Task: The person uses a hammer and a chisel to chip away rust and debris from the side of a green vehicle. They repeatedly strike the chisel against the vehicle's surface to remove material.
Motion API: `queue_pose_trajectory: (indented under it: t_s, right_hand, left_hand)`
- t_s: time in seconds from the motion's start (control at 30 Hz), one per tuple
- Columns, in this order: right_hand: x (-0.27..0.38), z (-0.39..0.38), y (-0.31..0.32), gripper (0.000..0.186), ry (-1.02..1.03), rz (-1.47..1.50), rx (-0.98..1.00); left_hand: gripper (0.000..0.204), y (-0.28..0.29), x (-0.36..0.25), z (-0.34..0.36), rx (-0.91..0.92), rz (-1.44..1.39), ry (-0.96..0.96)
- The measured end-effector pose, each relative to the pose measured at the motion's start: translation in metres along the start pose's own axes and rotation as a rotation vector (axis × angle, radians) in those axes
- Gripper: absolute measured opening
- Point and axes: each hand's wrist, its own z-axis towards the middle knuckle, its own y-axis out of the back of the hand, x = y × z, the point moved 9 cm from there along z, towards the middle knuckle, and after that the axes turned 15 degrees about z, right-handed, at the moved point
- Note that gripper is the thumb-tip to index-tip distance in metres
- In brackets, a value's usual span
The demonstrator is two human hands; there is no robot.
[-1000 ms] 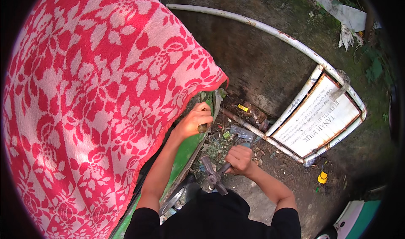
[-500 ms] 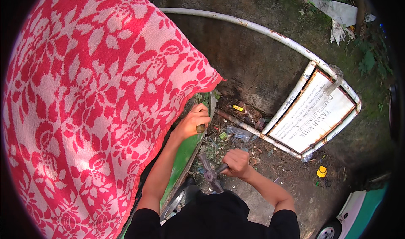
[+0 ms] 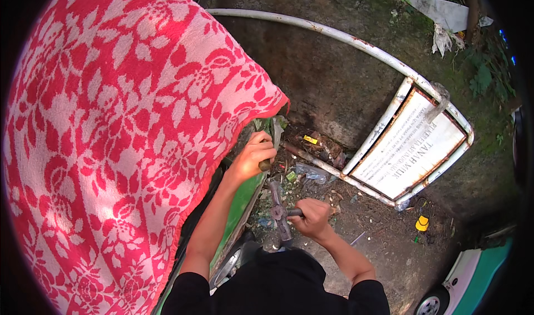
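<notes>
My left hand (image 3: 255, 157) is closed round a brown handle with a rounded end (image 3: 265, 165), held against the edge of a green panel (image 3: 240, 208); the rest of that tool is hidden. My right hand (image 3: 312, 218) grips a hammer (image 3: 279, 212) by its short dark shaft. The hammer's worn, double-ended metal head hangs in the air below and right of my left hand, apart from the handle. A red and pink floral blanket (image 3: 139, 131) drapes down the left side, its edge close along my left forearm.
Right of my hands stands a white metal frame (image 3: 356, 40) with a rusty-edged sign (image 3: 411, 145). Litter and a yellow object (image 3: 422, 224) lie on the dirt ground. A concrete wall (image 3: 317, 70) rises beyond, and a teal and white vehicle (image 3: 464, 281) shows at lower right.
The hammer head has come up toward my left hand and turned more upright. My left hand keeps its grip on the handle, nearly in the same place.
</notes>
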Motion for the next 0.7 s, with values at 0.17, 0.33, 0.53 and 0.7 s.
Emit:
queue_pose_trajectory:
  t_s: [0.17, 0.33, 0.53, 0.7]
  right_hand:
    - [-0.019, -0.002, -0.008, 0.034, -0.214, 0.114, 0.05]
    - [-0.02, -0.005, -0.014, 0.031, -0.007, 0.187, 0.065]
    - [-0.053, 0.003, -0.032, 0.043, 0.094, -0.179, 0.167]
    - [-0.001, -0.006, -0.007, 0.04, 0.391, 0.071, 0.099]
  left_hand:
    - [0.02, -0.001, 0.004, -0.005, 0.029, 0.033, -0.019]
    - [0.021, -0.001, 0.004, -0.007, 0.022, 0.055, -0.025]
    - [0.022, -0.008, 0.005, -0.005, 0.077, 0.037, -0.022]
    - [0.023, -0.008, 0.007, -0.006, 0.058, 0.077, -0.017]
